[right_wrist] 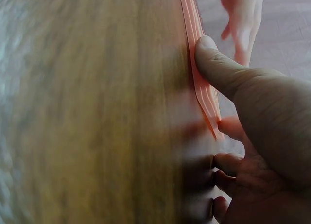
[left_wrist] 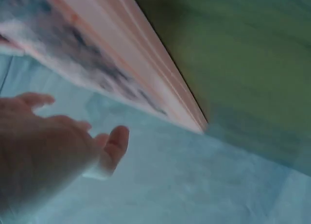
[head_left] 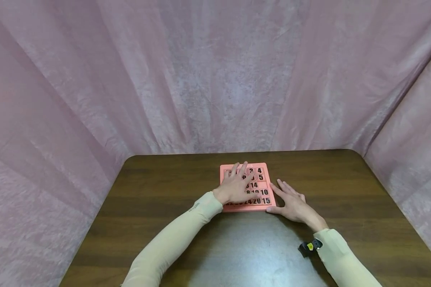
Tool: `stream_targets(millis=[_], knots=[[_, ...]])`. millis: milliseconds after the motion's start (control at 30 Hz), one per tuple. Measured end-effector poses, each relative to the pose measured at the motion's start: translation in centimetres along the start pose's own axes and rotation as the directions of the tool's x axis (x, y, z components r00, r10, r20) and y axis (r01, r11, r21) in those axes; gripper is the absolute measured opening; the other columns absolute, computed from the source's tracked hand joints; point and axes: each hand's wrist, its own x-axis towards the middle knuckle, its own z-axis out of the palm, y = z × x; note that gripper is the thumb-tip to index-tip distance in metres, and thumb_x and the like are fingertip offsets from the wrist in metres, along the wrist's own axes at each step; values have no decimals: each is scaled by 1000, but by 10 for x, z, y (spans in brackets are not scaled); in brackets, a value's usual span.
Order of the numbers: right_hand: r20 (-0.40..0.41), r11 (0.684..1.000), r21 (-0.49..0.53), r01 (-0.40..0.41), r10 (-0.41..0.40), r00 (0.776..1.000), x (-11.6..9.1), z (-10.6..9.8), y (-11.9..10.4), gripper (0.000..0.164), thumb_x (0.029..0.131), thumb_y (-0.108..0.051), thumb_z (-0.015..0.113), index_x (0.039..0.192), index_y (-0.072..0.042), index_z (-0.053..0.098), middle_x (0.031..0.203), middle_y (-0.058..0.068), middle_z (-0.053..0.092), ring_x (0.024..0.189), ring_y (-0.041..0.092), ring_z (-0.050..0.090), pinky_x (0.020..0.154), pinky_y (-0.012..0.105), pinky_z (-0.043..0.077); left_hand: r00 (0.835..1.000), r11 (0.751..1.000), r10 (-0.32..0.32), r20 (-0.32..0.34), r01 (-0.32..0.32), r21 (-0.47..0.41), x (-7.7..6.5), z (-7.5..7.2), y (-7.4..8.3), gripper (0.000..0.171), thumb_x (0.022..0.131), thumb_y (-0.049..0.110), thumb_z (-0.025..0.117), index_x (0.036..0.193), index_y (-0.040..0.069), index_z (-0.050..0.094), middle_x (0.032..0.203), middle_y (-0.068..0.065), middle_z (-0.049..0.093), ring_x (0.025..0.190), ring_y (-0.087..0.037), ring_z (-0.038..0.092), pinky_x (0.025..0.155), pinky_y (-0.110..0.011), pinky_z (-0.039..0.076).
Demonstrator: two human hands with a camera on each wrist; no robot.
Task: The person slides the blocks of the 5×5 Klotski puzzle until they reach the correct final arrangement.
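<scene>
A pink number slide puzzle (head_left: 262,185) lies flat on the table, its square tiles printed with black numbers. At the right end of its third row, an empty slot shows plain pink. My left hand (head_left: 236,189) is spread over the puzzle's left and middle part, hiding many tiles; in the left wrist view its fingers are loosely extended beside the puzzle's face. At the near right corner is my right hand (head_left: 294,205), thumb against the front edge and index finger along the right side. The right wrist view shows that thumb (right_wrist: 209,51) touching the pink side wall.
The brown wooden table (head_left: 165,175) has rounded far corners. Pink velvet curtains (head_left: 215,79) hang behind it and along both sides. A small black device with a yellow mark (head_left: 310,246) is strapped at my right wrist.
</scene>
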Motion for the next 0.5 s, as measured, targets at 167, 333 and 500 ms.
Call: stream_targets(millis=[167,333,500], knots=[[14,1000,5,0,0,1000,0,1,-4,99,96,-57,78,172,-12,34,181,26,20,167,52,20,114,76,29,995,996,-81,66,83,-37,-29,-12,-33,120,88,77,73,177,19,18,185,-20,9,173,-42,7,135,-64,21],[17,1000,-7,-6,6,1000,0,-2,-6,99,95,-56,79,172,-12,34,180,27,20,167,52,20,112,76,29,981,991,-123,153,129,-31,-48,-11,-59,139,80,74,84,177,11,7,186,-19,4,173,-41,-2,137,-62,14],[5,999,-30,20,-20,1000,-4,-1,-11,95,97,-55,79,171,-12,38,179,30,23,164,57,22,113,81,30,982,991,-122,148,129,-38,-54,-4,-68,145,75,74,89,177,11,8,187,-11,6,174,-36,-1,136,-62,15]])
